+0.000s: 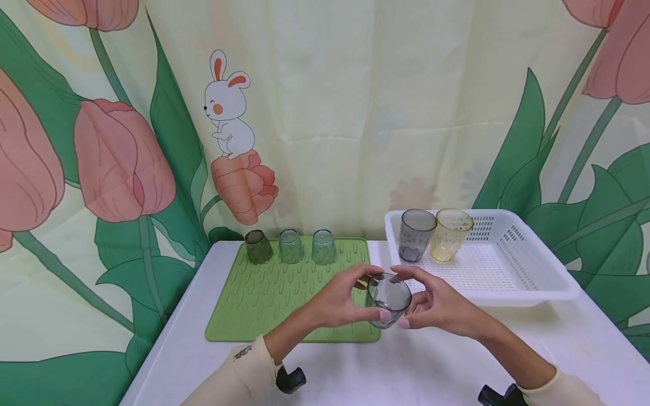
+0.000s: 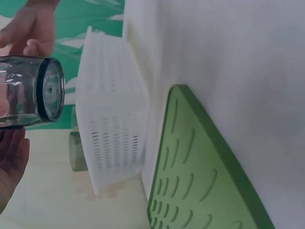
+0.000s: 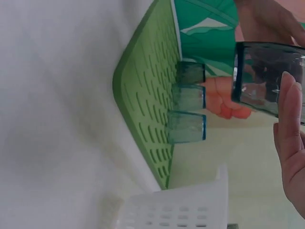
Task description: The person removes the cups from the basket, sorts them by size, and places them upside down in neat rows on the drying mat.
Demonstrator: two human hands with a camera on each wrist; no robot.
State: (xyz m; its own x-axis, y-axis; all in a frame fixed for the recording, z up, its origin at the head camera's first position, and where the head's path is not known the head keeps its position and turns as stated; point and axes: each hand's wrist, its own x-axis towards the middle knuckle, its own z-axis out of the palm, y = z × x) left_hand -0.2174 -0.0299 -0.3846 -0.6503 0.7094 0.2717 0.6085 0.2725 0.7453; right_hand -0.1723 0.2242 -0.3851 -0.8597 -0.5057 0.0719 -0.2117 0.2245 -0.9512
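Observation:
Both hands hold a clear grey drinking glass point(image 1: 388, 299) upright, in front of the gap between the green mat and the white basket. My left hand point(image 1: 345, 299) grips its left side, thumb across the front and fingers behind. On the other side, my right hand point(image 1: 437, 299) has its index finger at the rim and its thumb low by the glass. The left wrist view shows the glass's thick base point(image 2: 51, 89) raised above the table. In the right wrist view, the right hand's fingers point(image 3: 288, 109) lie along the glass wall.
On the green ribbed mat point(image 1: 284, 304), a dark green glass point(image 1: 258, 247) and two bluish glasses point(image 1: 291, 247) stand upside down along the back edge. The white perforated basket point(image 1: 533, 296) at right holds a grey glass point(image 1: 416, 237) and a yellow glass point(image 1: 449, 237). A printed curtain point(image 1: 325, 113) hangs behind.

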